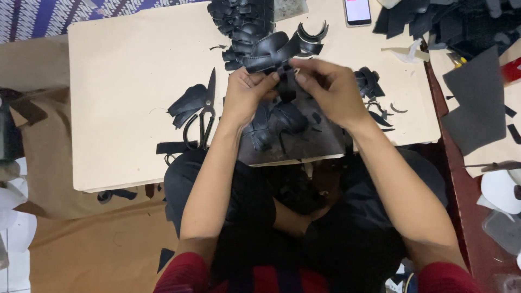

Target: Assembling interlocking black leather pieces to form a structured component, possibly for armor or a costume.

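A black strap piece (pixel 283 81) sits just above the middle of the frame, pinched between both hands over the desk (pixel 125 81). It appears to be soft, leather-like material; its short visible length runs roughly up and down the picture, and its upper end meets a larger bundle of black looped straps (pixel 266 49) that stretches away toward the top centre. The left hand (pixel 247 92) grips it from the left, fingers (pixel 259 82) closed on the piece with the thumb pressing in from that side. The right hand (pixel 328 87) comes in from the right, its fingers (pixel 304 68) curled shut over the top of the same piece, so the two hands almost touch and neither is clearly nearer. The piece lies directly between them, at the fingertips rather than in the palms. Below the hands lies a dark mat (pixel 304 138) with more black offcuts (pixel 277 119) on it. To the left, black scissors (pixel 203 116) rest on the desk beside a few cut pieces. At the top right lies a phone (pixel 357 11), and further right dark sheet material (pixel 477 103) is spread.
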